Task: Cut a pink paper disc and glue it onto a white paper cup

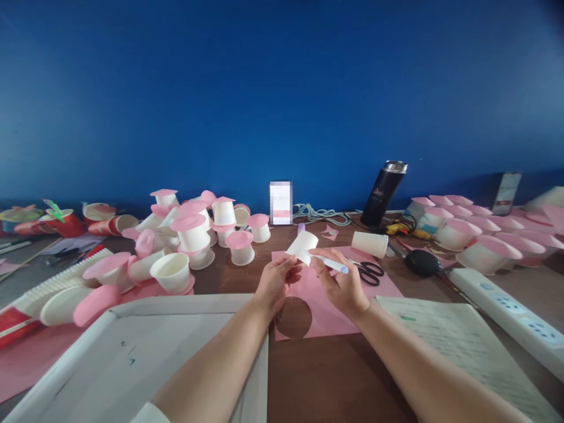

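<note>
My left hand (278,279) is closed on a small white paper cup (303,243), which is tilted above the desk. My right hand (341,282) pinches a white marker (331,264) whose tip end is at the cup's side. A pink paper sheet (326,311) with a round hole cut near its front left corner lies beneath both hands. Black scissors (371,273) rest on the sheet, just right of my right hand. Behind them, another white cup (369,244) lies on its side.
White cups with pink discs (190,234) crowd the left; more cups (489,247) fill the right. A whiteboard (176,352), a written paper (458,341), a power strip (506,302), a black bottle (382,194) and an upright phone (281,202) surround the hands.
</note>
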A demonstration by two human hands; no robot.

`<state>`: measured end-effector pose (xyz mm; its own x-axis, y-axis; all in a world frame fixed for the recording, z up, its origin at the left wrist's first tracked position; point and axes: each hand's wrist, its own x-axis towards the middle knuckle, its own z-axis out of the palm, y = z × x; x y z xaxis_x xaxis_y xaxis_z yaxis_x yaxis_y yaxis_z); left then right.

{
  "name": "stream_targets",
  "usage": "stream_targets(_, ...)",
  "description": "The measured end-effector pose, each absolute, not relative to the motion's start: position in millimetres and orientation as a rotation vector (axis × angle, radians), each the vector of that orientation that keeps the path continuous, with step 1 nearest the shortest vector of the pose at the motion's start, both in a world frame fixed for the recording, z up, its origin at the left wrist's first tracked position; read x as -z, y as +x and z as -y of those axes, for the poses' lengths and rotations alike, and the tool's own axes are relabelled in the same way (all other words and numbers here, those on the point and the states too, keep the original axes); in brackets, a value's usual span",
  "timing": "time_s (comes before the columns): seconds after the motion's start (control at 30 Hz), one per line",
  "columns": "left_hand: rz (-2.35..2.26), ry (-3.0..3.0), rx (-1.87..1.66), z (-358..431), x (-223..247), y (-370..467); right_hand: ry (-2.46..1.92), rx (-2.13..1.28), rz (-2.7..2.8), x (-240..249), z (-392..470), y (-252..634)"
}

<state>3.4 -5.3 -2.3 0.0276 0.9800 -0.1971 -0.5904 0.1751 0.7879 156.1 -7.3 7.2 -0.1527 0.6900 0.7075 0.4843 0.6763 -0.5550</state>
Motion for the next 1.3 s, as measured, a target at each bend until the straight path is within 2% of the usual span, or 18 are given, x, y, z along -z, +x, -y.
stream_targets(1.3, -0.923, 0.699, -1.244, 4.4, 7.2, 4.5, -0.92, -0.325, 1.828, -5.0, 8.5, 155.2)
